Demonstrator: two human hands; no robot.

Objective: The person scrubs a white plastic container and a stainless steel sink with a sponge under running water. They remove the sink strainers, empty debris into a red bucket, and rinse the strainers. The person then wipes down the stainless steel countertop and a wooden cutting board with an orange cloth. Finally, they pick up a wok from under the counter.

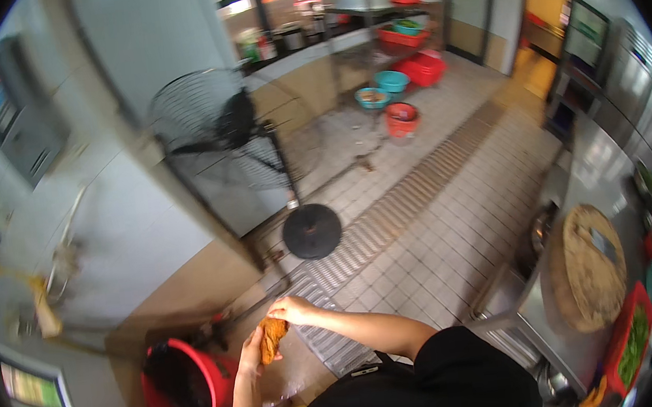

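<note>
Both of my hands are on a crumpled orange-brown cloth (272, 335), held in front of my body above the floor. My left hand (251, 354) grips it from the left and below, with fingertips showing past its lower end. At its upper end, my right hand (294, 311) pinches it with bent fingers. Blur hides the cloth's texture, so its material is not certain. A large red bucket (221, 381) with a dark inside stands left of my left hand, apart from it.
A black pedestal fan (312, 232) stands ahead beside a floor drain grating (388, 227). To the right, a steel counter (542, 306) carries a round wooden chopping board (592, 265) with a cleaver (603, 245) and a red basket (624, 345) of greens. Tubs and a shelf rack (366, 50) stand farther back.
</note>
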